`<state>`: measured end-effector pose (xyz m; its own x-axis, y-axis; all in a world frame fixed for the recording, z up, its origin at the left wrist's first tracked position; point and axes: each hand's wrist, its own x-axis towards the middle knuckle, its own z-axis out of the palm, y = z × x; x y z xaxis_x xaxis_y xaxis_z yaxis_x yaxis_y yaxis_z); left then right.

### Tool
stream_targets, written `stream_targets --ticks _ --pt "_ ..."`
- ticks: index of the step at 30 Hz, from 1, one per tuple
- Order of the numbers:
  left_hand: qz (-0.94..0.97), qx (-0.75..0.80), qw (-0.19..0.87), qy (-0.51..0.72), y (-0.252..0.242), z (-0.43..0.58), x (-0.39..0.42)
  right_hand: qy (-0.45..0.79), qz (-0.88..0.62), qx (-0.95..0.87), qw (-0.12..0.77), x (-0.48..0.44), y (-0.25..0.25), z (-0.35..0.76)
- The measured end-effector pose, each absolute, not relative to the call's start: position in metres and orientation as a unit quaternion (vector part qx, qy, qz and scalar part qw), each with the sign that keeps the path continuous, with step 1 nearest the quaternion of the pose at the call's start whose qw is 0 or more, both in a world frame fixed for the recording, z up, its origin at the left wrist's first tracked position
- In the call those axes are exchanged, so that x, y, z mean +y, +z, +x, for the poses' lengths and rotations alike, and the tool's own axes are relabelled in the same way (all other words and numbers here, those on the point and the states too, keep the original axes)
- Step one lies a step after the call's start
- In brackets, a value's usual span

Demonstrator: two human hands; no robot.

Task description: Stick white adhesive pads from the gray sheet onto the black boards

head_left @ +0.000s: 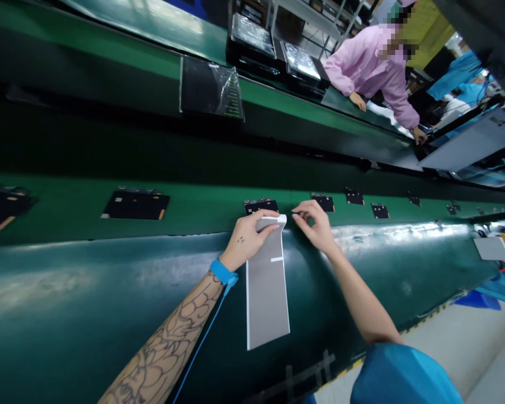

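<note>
A long grey strip with white edges (268, 297) hangs down over the green work surface (109, 303). Its top end is pinched and bent between the thumb and fingers of my left hand (247, 238), which wears a blue wrist strap (223, 272) with a cord. To the right of the strip, my right hand (313, 224) is raised with thumb and forefinger close together; anything between them is too small to make out. Just behind my left hand lies a black flat part (260, 205), partly covered by that hand.
More black parts (135, 203) lie spaced along the green belt (202, 207) to left and right. Beyond, a film-wrapped black panel (210, 87) rests on a raised ledge. A person in a pink sleeve (340, 67) works at the far side. White box (494, 249) at right.
</note>
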<state>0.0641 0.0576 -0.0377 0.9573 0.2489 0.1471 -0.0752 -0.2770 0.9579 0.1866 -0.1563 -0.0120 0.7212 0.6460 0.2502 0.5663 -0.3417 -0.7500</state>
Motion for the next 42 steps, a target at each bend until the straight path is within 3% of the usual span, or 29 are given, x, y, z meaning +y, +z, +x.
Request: stream_targets --ticks 10,24,30,35,42 --pt "0.81 0.036 0.559 0.172 -0.045 0.063 0.053 -0.018 -0.81 -0.43 0.4 -0.125 -0.014 0.154" --pt "0.822 0.04 0.54 0.175 -0.046 0.062 0.052 0.052 -0.802 -0.421 0.421 -0.125 -0.011 0.146" --pt "0.816 0.039 0.552 0.168 -0.045 0.063 0.051 0.064 -0.839 -0.337 0.423 -0.189 0.003 0.232" --pt "0.824 0.029 0.54 0.17 -0.049 0.062 0.052 0.142 -0.89 -0.296 0.317 -0.251 0.002 0.324" --pt "0.83 0.017 0.53 0.174 -0.05 0.062 0.052 0.204 -0.886 -0.311 0.277 -0.269 -0.006 0.353"
